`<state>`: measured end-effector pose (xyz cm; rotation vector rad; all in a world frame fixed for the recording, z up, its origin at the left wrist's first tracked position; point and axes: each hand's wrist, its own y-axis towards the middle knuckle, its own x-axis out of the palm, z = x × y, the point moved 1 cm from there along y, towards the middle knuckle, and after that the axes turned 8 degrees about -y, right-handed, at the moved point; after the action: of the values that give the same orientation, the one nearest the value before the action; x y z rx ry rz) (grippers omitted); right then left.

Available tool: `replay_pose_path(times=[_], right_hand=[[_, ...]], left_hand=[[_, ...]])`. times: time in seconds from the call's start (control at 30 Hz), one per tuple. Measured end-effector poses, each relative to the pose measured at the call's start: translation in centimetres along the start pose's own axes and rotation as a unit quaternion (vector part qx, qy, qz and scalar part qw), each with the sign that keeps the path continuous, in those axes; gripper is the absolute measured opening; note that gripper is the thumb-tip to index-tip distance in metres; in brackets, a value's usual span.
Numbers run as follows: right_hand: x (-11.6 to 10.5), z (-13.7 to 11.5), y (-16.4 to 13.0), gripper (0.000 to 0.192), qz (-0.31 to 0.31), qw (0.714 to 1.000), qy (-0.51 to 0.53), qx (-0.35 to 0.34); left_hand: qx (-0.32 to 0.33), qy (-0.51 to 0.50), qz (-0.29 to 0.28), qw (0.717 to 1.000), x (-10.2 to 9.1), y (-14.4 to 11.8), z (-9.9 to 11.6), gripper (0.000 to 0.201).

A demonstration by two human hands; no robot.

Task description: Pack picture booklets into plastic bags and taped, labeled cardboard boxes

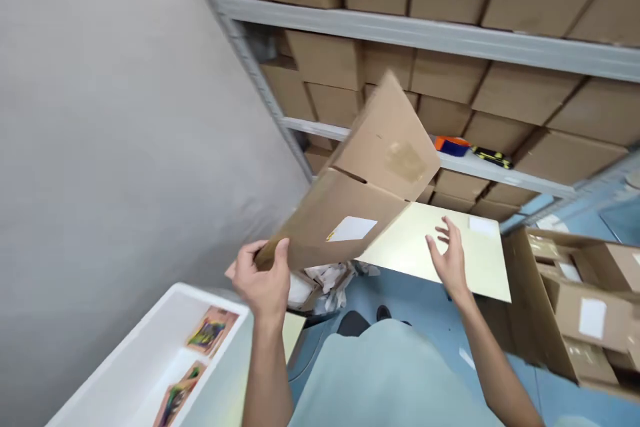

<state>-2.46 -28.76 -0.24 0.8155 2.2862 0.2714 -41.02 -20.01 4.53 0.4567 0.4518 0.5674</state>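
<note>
A flattened cardboard box [320, 213], tilted in the air, has a white label and a patch of brown tape on its face. Its lower left corner is pinched by my left hand [263, 277], thumb on the near side. My right hand [450, 257] is held away from the cardboard, fingers apart and nothing in them. Below that hand is a pale cream tabletop [415, 250] with a white paper on its far right part.
Metal shelves [400, 30] packed with cardboard boxes stand ahead. A white bin [165, 320] holding colourful packets is at lower left. To the right sits a big open carton [520, 293] of smaller boxes. Crumpled paper [333, 283] lies low in the middle; a grey wall [125, 113] rises left.
</note>
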Motion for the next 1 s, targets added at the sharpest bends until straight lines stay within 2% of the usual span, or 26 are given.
replay_pose_path(times=[0.13, 0.23, 0.37, 0.53, 0.7, 0.77, 0.9, 1.0], right_hand=[[-4.5, 4.4, 4.9, 0.077, 0.08, 0.995, -0.016, 0.062], [-6.2, 7.6, 6.6, 0.088, 0.104, 0.988, -0.011, 0.115], [-7.7, 11.3, 7.5, 0.101, 0.112, 0.975, -0.005, 0.191], [-9.7, 14.7, 8.5, 0.112, 0.122, 0.957, -0.001, 0.265], [-10.4, 16.5, 9.9, 0.11, 0.128, 0.947, -0.04, 0.291], [-10.3, 16.8, 10.0, 0.107, 0.108, 0.945, -0.068, 0.302], [-10.3, 16.0, 10.0, 0.098, 0.073, 0.939, -0.167, 0.291], [-10.5, 13.9, 11.0, 0.082, 0.055, 0.937, -0.26, 0.228]], left_hand=[[0.186, 0.041, -0.138, 0.972, 9.0, 0.9, 4.1, 0.036], [0.27, 0.029, -0.222, 0.936, 14.7, 0.8, 5.2, 0.032], [0.316, -0.013, -0.282, 0.906, 21.1, 0.5, 4.9, 0.031], [0.304, -0.061, -0.359, 0.88, 27.6, 0.0, 4.0, 0.03], [0.289, -0.094, -0.454, 0.838, 32.2, -1.3, 2.4, 0.023], [0.271, -0.097, -0.472, 0.833, 33.4, -1.6, 1.5, 0.023], [0.255, -0.1, -0.467, 0.841, 34.5, -1.4, 0.1, 0.029], [0.275, -0.122, -0.456, 0.837, 34.3, -1.4, -0.1, 0.033]])
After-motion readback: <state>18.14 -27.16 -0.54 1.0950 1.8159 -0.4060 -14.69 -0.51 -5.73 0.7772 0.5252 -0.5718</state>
